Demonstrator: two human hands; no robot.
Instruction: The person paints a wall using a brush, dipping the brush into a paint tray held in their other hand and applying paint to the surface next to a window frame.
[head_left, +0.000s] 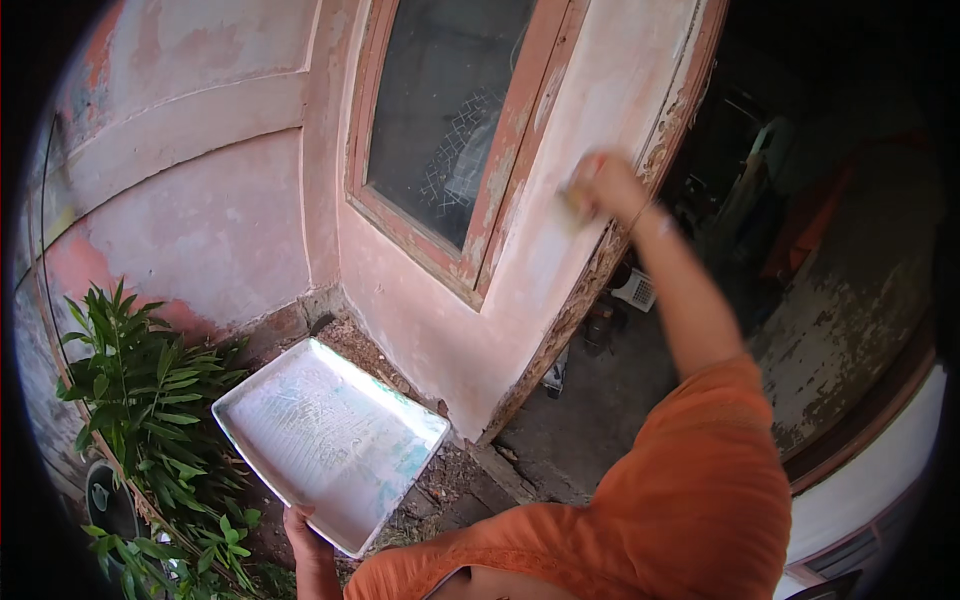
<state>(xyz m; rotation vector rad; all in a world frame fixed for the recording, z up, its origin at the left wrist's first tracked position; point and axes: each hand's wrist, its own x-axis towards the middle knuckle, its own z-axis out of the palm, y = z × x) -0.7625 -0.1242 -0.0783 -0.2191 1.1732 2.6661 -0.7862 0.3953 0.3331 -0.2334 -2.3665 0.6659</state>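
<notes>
My left hand (306, 531) grips the near edge of a paint roller tray (322, 427), with the thumb over its rim. The tray is tilted, and pale paint and turquoise stains coat its ribbed inside. My right arm reaches up to a pink plastered wall (420, 315). In my right hand (615, 184) is a blurred paintbrush (576, 208), its pale end at the narrow wall strip between the window and the doorway. Motion blur and the fingers hide much of the brush. Whitish streaks mark the plaster around it.
A window with a peeling wooden frame (491, 217) is beside my right hand. The worn doorway edge (592, 270) borders a dark room on the right. Leafy plants (161, 397) and a dark pot (109, 499) stand left of the tray. Debris (352, 345) lies along the wall's foot.
</notes>
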